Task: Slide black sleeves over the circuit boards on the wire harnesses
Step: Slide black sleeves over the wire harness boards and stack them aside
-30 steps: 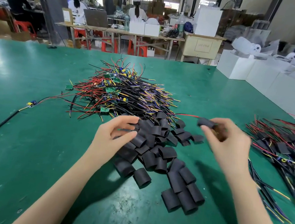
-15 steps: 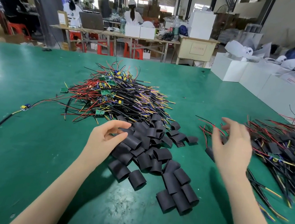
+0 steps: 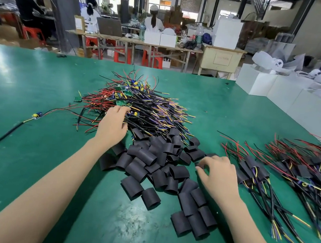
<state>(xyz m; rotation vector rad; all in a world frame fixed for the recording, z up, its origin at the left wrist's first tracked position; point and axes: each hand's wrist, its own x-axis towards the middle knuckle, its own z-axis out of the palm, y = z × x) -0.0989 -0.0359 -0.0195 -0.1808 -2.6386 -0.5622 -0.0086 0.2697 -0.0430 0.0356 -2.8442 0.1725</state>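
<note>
A heap of short black sleeves (image 3: 156, 161) lies in the middle of the green table (image 3: 17, 174). Behind it is a tangle of red, black and yellow wire harnesses (image 3: 153, 108) with small green circuit boards. My left hand (image 3: 114, 124) reaches over the sleeves, its fingers stretched into the near left edge of that tangle and touching the wires. My right hand (image 3: 217, 174) hovers low at the right edge of the sleeve heap with curled fingers pointing down at a sleeve; a grip is not visible. Sleeved harnesses (image 3: 300, 175) are piled at the right.
One loose harness (image 3: 37, 115) lies alone at the left of the table. White boxes (image 3: 276, 89) stand along the far right edge. Other people sit at benches (image 3: 137, 41) beyond the table's far edge.
My right hand let a sleeved harness go on the right pile and came back to the sleeve heap. My left hand moved forward from the sleeves into the harness tangle.
</note>
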